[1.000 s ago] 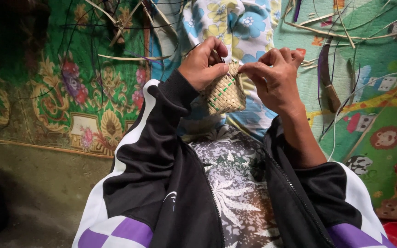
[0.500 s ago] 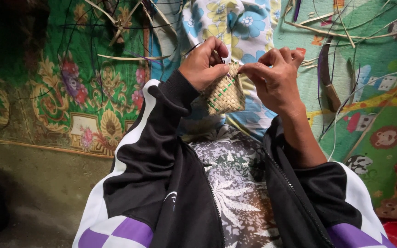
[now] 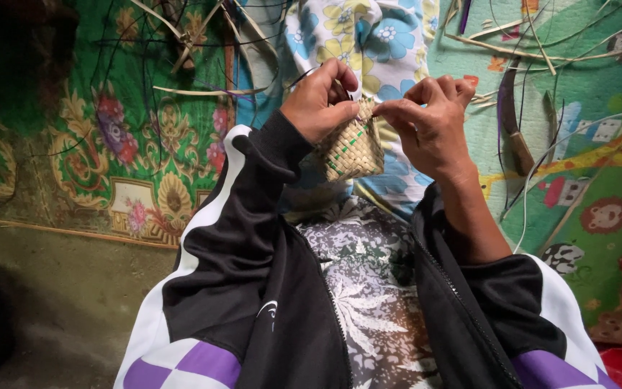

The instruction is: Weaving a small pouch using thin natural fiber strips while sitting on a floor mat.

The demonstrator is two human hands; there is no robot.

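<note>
**Hands hold steady on a small woven pouch**

Almost nothing has shifted since a second ago: both hands sit where they were, the pouch between them. The left hand (image 3: 322, 101) curls over the top edge of the small woven pouch (image 3: 354, 148), fingers closed on it. The right hand (image 3: 433, 119) pinches the same rim from the other side, thumb and forefinger tight together. The pouch hangs above the lap, over a floral cloth (image 3: 368, 36). Loose strips (image 3: 512, 47) lie on the green mat (image 3: 599, 94), beside a knife (image 3: 514, 122).

Patterned floor mats (image 3: 109, 144) with scattered thin strips (image 3: 203, 91) and a curved knife (image 3: 514, 122).
</note>
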